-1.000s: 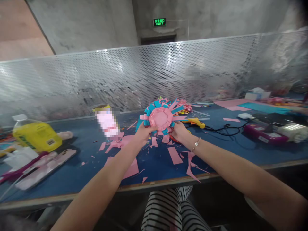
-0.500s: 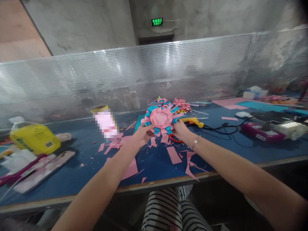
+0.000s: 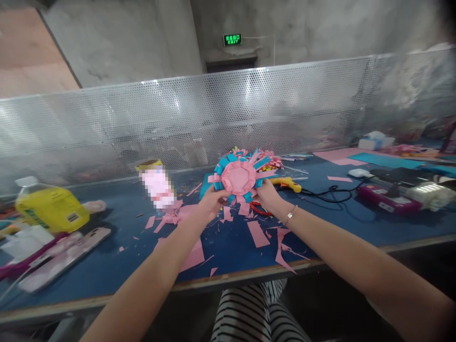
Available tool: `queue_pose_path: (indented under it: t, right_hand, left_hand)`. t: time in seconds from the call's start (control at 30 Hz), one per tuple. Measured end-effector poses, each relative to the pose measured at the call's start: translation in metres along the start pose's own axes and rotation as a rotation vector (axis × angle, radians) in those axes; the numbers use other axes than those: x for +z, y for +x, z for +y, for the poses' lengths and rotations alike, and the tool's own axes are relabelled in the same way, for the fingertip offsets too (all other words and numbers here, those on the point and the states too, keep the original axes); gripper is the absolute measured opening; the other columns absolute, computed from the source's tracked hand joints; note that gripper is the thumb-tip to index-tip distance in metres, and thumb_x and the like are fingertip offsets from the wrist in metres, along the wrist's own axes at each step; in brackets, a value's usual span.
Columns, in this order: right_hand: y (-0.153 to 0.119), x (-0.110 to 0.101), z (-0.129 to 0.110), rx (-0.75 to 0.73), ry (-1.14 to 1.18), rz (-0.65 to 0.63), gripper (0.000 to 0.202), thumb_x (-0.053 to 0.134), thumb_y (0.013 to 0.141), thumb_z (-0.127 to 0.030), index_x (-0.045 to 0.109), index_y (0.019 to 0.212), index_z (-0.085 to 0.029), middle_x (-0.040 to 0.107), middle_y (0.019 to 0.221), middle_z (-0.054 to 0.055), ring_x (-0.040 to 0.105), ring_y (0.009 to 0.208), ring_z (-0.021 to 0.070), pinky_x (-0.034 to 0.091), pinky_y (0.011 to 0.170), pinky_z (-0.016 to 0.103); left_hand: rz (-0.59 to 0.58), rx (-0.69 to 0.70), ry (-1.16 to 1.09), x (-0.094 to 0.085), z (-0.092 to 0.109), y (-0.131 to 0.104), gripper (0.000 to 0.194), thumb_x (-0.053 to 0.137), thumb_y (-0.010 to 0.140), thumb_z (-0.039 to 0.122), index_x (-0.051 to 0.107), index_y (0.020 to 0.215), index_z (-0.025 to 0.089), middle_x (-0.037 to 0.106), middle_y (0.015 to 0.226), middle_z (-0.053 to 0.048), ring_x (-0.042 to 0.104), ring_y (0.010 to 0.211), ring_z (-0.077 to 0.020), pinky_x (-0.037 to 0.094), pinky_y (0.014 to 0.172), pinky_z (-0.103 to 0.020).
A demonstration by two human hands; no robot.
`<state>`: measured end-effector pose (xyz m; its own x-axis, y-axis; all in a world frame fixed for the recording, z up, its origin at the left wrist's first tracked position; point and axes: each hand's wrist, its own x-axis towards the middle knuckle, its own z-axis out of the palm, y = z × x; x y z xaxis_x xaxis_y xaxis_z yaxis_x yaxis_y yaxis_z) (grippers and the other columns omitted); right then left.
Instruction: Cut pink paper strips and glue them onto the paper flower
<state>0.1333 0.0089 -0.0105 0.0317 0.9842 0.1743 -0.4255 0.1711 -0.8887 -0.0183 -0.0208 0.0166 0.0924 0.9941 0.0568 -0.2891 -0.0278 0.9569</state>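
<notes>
Between my two hands is a round pink and blue paper flower [image 3: 239, 178], its strips fanning out around a flat pink centre that faces me. My left hand [image 3: 213, 200] grips its lower left edge, with the thumb in front. My right hand [image 3: 266, 194] holds the lower right edge; most of its fingers are hidden behind the strips. The flower is held above the blue tabletop [image 3: 228, 251]. Behind it, partly covered, lie more pink paper flowers [image 3: 271, 159]. Beneath the hands are pink paper scraps [image 3: 258, 233] and a red-handled tool [image 3: 261, 209], partly hidden.
A yellow glue gun [image 3: 287, 184] with a black cable lies to the right, near a purple power strip [image 3: 390, 198]. On the left stand a bottle of yellow liquid [image 3: 53, 206] and a phone [image 3: 66, 259]. A perforated metal screen [image 3: 228, 109] runs along the back.
The flower has tilted slightly in my hands, so its flat pink centre looks larger. Both hands keep their hold. The view has shifted a little.
</notes>
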Motion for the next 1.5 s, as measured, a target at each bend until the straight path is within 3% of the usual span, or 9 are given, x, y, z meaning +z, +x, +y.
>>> queue_pose_path:
  t: [0.23, 0.4, 0.6, 0.87, 1.03, 1.17, 1.27, 1.37, 1.5]
  right_hand:
    - [-0.004, 0.004, -0.003, -0.053, -0.003, 0.032, 0.016, 0.054, 0.048, -0.021, 0.041, 0.056, -0.022, 0.041, 0.042, -0.006, 0.034, 0.039, 0.0076, 0.036, 0.039, 0.025]
    - [-0.005, 0.006, -0.004, -0.006, 0.020, 0.063, 0.017, 0.057, 0.049, -0.023, 0.041, 0.054, -0.022, 0.045, 0.046, -0.002, 0.042, 0.042, 0.0118, 0.040, 0.043, 0.030]
    - [-0.009, 0.008, -0.008, -0.044, 0.036, 0.040, 0.017, 0.058, 0.048, -0.023, 0.042, 0.054, -0.022, 0.047, 0.048, -0.001, 0.041, 0.043, 0.0121, 0.039, 0.042, 0.031]
    - [-0.010, 0.009, -0.012, -0.094, 0.099, 0.029, 0.028, 0.058, 0.048, -0.024, 0.030, 0.053, -0.022, 0.040, 0.045, -0.006, 0.036, 0.037, 0.0083, 0.037, 0.037, 0.026]
    - [-0.003, 0.006, -0.003, -0.058, 0.097, 0.014, 0.024, 0.057, 0.049, -0.026, 0.035, 0.058, -0.021, 0.044, 0.048, -0.007, 0.039, 0.038, 0.0073, 0.041, 0.038, 0.025]
    - [0.008, -0.001, 0.003, 0.012, 0.059, 0.038, 0.023, 0.058, 0.048, -0.024, 0.040, 0.061, -0.021, 0.048, 0.049, -0.007, 0.047, 0.043, 0.0097, 0.046, 0.045, 0.027]
    - [0.025, -0.019, -0.001, -0.006, -0.005, 0.112, 0.025, 0.060, 0.051, -0.027, 0.042, 0.066, -0.021, 0.054, 0.056, -0.005, 0.056, 0.053, 0.0129, 0.048, 0.053, 0.029]
    - [0.044, -0.046, -0.015, -0.097, -0.094, 0.202, 0.025, 0.062, 0.055, -0.030, 0.041, 0.065, -0.021, 0.052, 0.056, -0.005, 0.056, 0.055, 0.0126, 0.048, 0.057, 0.029]
    - [0.047, -0.070, -0.045, -0.552, -0.509, 0.308, 0.018, 0.055, 0.068, -0.036, 0.047, 0.070, -0.020, 0.055, 0.068, 0.001, 0.057, 0.068, 0.0161, 0.048, 0.066, 0.033]
  left_hand:
    - [0.025, 0.225, 0.110, 0.000, -0.005, 0.000, 0.034, 0.072, 0.046, 0.009, 0.058, 0.077, 0.016, 0.063, 0.070, 0.000, 0.055, 0.061, -0.0099, 0.042, 0.055, -0.021]
    - [-0.029, 0.276, 0.092, 0.000, -0.006, 0.000, 0.032, 0.075, 0.049, 0.017, 0.057, 0.075, 0.016, 0.061, 0.073, 0.000, 0.055, 0.065, -0.0092, 0.044, 0.061, -0.021]
    - [-0.023, 0.332, 0.212, -0.005, -0.007, 0.003, 0.028, 0.072, 0.054, 0.020, 0.054, 0.076, 0.016, 0.057, 0.064, 0.003, 0.050, 0.054, -0.0073, 0.040, 0.053, -0.020]
    - [-0.035, 0.425, 0.222, -0.005, -0.002, 0.001, 0.042, 0.071, 0.055, 0.020, 0.053, 0.093, 0.018, 0.059, 0.075, 0.002, 0.055, 0.067, -0.0104, 0.044, 0.060, -0.021]
    - [-0.024, 0.439, 0.185, -0.003, -0.003, 0.002, 0.042, 0.068, 0.059, 0.021, 0.052, 0.098, 0.020, 0.060, 0.079, 0.002, 0.056, 0.068, -0.0107, 0.046, 0.061, -0.022]
    - [-0.020, 0.555, 0.186, -0.004, 0.001, 0.004, 0.038, 0.066, 0.061, 0.020, 0.053, 0.097, 0.019, 0.061, 0.088, -0.001, 0.057, 0.079, -0.0130, 0.046, 0.071, -0.025]
    - [0.017, 0.674, 0.350, -0.009, 0.011, 0.001, 0.034, 0.061, 0.064, 0.019, 0.053, 0.098, 0.017, 0.061, 0.089, -0.002, 0.056, 0.081, -0.0132, 0.045, 0.074, -0.026]
    - [0.113, 0.805, 0.740, -0.016, 0.023, -0.005, 0.029, 0.055, 0.067, 0.014, 0.055, 0.096, 0.017, 0.061, 0.080, 0.000, 0.055, 0.073, -0.0118, 0.044, 0.068, -0.024]
    - [0.014, 1.142, 1.245, -0.023, 0.031, -0.009, 0.026, 0.048, 0.068, 0.007, 0.059, 0.088, 0.019, 0.063, 0.084, -0.003, 0.057, 0.079, -0.0138, 0.044, 0.071, -0.027]
